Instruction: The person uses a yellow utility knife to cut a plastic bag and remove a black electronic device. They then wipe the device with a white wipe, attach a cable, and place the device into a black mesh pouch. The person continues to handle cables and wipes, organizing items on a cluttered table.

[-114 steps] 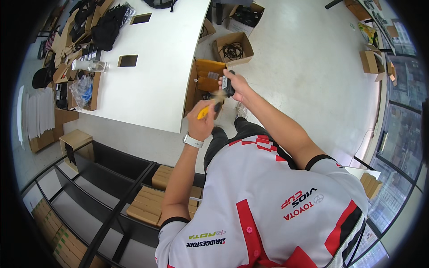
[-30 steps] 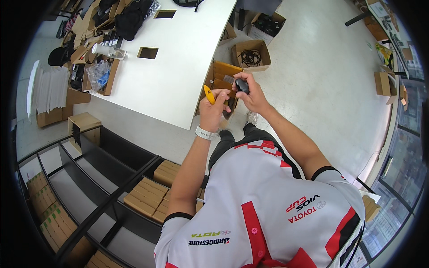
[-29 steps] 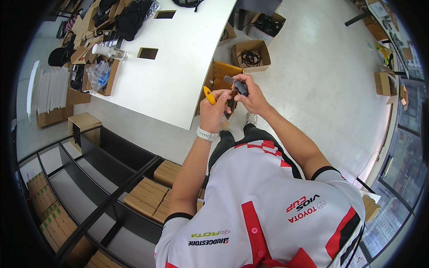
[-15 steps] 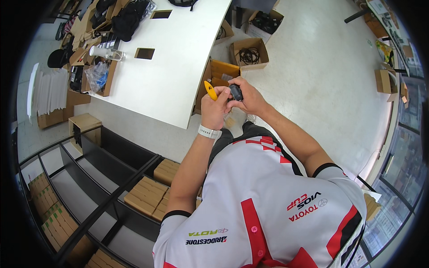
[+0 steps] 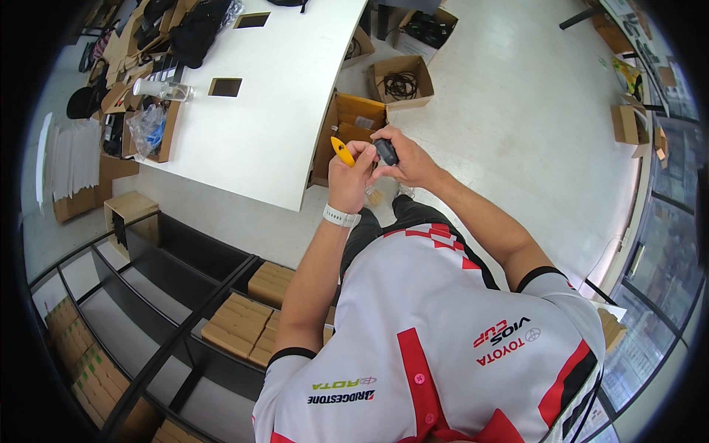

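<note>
My left hand (image 5: 350, 177), with a pale band on its wrist, is closed around a yellow handle (image 5: 342, 151). The handle's rounded end has a small dark hole and sticks up past my fingers; its other end is hidden in the hand. In my right hand (image 5: 413, 161) is a small black rounded object (image 5: 386, 151), pinched between thumb and fingers. Both hands meet in front of me, off the table's near right corner. The left thumb and fingertips are at the black object's left side.
A white table (image 5: 258, 148) with cut-outs stands ahead left, carrying a clear bottle (image 5: 164, 90) and an open box of plastic bags (image 5: 153, 129). Beyond my hands, cartons stand on the floor, one with a coiled black cable (image 5: 400, 86). Black shelving (image 5: 188, 251) holding brown boxes (image 5: 236, 325) is at lower left.
The view has shifted slightly, so the table and cartons sit further left. Both hands keep their holds and stay close together; the black object has tilted a little.
</note>
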`<state>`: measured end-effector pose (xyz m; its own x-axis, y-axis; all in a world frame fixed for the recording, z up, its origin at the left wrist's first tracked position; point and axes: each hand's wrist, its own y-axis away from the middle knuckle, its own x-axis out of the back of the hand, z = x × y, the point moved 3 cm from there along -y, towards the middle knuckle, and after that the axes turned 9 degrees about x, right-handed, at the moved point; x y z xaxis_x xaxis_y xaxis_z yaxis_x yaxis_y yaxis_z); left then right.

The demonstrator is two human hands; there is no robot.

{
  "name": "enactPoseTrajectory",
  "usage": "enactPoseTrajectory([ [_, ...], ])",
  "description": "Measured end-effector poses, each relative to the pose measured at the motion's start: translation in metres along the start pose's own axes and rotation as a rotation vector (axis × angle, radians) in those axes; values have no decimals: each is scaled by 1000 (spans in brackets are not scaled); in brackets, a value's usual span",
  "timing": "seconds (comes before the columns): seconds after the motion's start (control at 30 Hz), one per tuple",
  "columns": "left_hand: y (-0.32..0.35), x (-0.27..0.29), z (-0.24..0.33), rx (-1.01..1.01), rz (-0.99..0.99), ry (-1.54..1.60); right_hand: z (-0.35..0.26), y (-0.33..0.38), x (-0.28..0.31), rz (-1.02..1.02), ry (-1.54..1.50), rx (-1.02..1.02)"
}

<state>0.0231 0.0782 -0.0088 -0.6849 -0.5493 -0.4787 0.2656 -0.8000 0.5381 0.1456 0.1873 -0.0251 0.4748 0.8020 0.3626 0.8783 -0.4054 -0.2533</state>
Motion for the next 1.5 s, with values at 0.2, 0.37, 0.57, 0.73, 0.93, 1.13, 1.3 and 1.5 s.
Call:
enactPoseTrajectory([
  [0.2,-8,23,-23,-156,32,-213,14,9,-12,388,-517,-41],
  [0.37,-41,76,-34,-224,556,-856,30,12,-2,332,-538,-96],
  [0.57,-76,167,-69,-203,650,-926,37,22,-3,211,-364,-176],
  [0.73,-67,170,-56,65,716,-1179,30,29,-7,101,-100,-277],
  [0.93,-60,194,-87,-28,491,-1079,9,28,-17,-92,184,-343],
  [1.13,4,76,-41,345,101,-246,2,29,-30,-181,294,-148],
  [1.3,27,59,-43,245,-77,-59,-14,20,-28,-159,324,14],
  [1.5,53,57,-14,165,-252,253,-46,12,14,-39,113,-24],
])
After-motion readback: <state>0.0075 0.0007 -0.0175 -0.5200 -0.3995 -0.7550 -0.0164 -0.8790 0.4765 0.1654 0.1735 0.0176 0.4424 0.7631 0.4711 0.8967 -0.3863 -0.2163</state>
